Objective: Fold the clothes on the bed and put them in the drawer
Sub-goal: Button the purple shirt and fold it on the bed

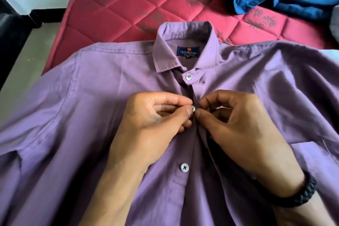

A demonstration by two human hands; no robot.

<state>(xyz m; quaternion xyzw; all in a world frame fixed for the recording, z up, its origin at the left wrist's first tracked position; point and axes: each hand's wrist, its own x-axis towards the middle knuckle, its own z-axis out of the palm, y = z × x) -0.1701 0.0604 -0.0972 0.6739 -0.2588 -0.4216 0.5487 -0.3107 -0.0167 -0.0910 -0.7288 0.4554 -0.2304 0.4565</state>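
Quilted red mattress [113, 5] bears the purple shirt [73, 115], spread flat beneath both hands. Left hand [152, 124] pinches the second button [193, 108]; right hand [236, 126] pinches the placket edge beside it. Seating the button fully would likely keep the front aligned for folding.

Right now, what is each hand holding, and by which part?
Left hand pinches the second button of the purple shirt by its edge; right hand pinches the placket fabric beside that button.

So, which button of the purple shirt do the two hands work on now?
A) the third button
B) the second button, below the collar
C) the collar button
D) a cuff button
B: the left hand and right hand pinch the second button, between the closed collar button and the third button.
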